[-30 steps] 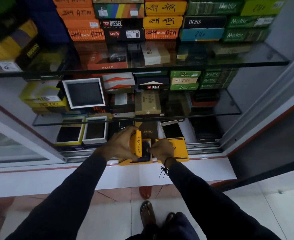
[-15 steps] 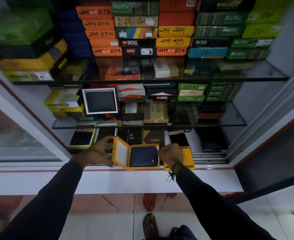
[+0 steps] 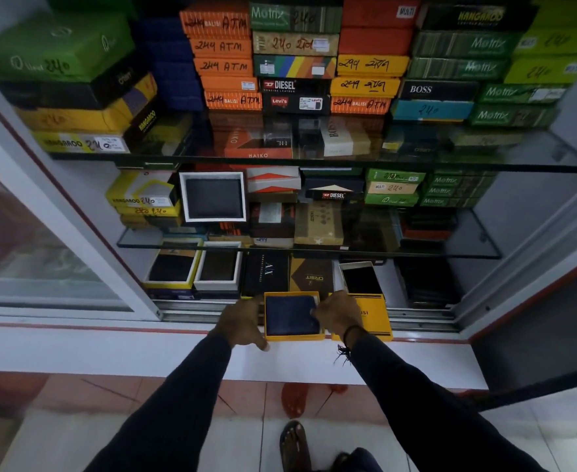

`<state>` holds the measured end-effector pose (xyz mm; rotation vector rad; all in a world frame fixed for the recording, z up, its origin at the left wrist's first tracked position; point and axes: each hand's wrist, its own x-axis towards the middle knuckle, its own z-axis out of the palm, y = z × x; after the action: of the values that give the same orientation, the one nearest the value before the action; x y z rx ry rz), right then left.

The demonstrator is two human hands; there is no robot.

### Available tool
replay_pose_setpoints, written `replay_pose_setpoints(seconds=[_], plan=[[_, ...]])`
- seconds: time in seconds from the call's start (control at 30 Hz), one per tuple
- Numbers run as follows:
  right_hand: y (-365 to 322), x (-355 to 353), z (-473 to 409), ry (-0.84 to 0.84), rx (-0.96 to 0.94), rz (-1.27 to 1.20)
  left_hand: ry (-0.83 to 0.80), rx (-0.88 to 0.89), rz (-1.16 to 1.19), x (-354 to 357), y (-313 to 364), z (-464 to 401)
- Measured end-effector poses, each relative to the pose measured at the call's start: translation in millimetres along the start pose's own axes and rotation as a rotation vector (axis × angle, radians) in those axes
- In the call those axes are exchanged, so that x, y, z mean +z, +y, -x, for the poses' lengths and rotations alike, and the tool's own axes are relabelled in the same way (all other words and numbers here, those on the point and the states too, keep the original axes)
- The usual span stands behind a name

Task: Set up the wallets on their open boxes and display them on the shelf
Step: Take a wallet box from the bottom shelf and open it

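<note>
A dark blue wallet [image 3: 292, 315] lies in an open yellow box [image 3: 293, 336] at the front edge of the bottom shelf, over the sliding-door track. My left hand [image 3: 242, 323] grips the box's left side. My right hand [image 3: 338, 313] holds its right edge, fingertips touching the wallet. A closed yellow box [image 3: 373, 318] lies just right of my right hand. Further back on the left, two wallets stand displayed in open boxes, one yellow-rimmed [image 3: 173, 265] and one white-rimmed [image 3: 219, 267]. Another white-rimmed box with a wallet [image 3: 213, 196] stands on the middle shelf.
A phone [image 3: 362, 277] lies behind the closed yellow box, beside black [image 3: 268, 272] and brown [image 3: 312, 274] boxes. Glass shelves [image 3: 484, 158] above carry stacks of coloured wallet boxes. A sliding glass door [image 3: 42, 253] stands at left. A white ledge [image 3: 110, 352] runs below the case.
The yellow box's hinged lid, upright then swung open to the left, is out of sight now. The box with the wallet faces up flat. My left hand has come in against its side.
</note>
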<state>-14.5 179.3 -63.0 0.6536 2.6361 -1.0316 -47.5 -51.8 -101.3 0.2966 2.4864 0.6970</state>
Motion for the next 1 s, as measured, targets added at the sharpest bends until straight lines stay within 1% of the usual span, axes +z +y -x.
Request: replay_pose_setpoints(seconds=[0.07,0.2,0.27,0.3,0.37,0.43,0.5,0.6,0.67,0.7,0.8,0.83,0.93,1.0], plan=[[6.6,-1.5,-1.4,-0.034,-0.033,0.105,0.040,0.047,-0.056,2.8,20.8,11.6],[11.6,2.2,-0.6,0.033,-0.158,0.242,0.092,0.049,-0.059,9.9,21.8,13.1],[7.8,6.1,1.3,0.002,-0.163,0.263,0.142,0.049,-0.067,11.0,19.6,13.8],[6.4,9.2,-0.3,-0.021,-0.137,0.248,0.153,0.045,-0.068,10.8,20.3,14.1],[2.7,12.0,-2.6,-0.062,-0.069,0.163,0.163,0.037,-0.050,11.5,22.5,14.2],[-3.7,13.0,-5.0,-0.078,0.030,-0.065,0.178,0.040,-0.017,12.2,24.3,14.1],[-10.4,14.0,-8.6,-0.040,0.109,-0.297,0.195,0.038,0.017,12.4,24.0,13.3],[-17.9,12.1,-10.7,0.002,0.105,-0.479,0.197,0.025,0.016,11.4,23.6,13.7],[-17.2,5.1,-10.6,-0.021,0.125,-0.603,0.210,0.036,0.051,8.0,22.1,13.7],[-14.9,-0.7,-11.9,-0.043,0.147,-0.667,0.203,0.051,0.120,5.4,20.7,13.0],[-4.6,-27.6,-16.3,-0.140,0.229,-0.787,0.127,0.073,0.501,-5.4,19.5,14.8],[-1.1,-38.3,-16.6,-0.187,0.248,-0.819,0.114,0.077,0.584,-8.1,19.5,15.0],[10.0,-60.7,-13.0,-0.341,0.255,-0.907,0.041,0.109,0.685,-15.3,30.5,23.0],[14.0,-66.9,-9.7,-0.391,0.262,-0.944,0.020,0.143,0.714,-16.7,34.8,24.8]])
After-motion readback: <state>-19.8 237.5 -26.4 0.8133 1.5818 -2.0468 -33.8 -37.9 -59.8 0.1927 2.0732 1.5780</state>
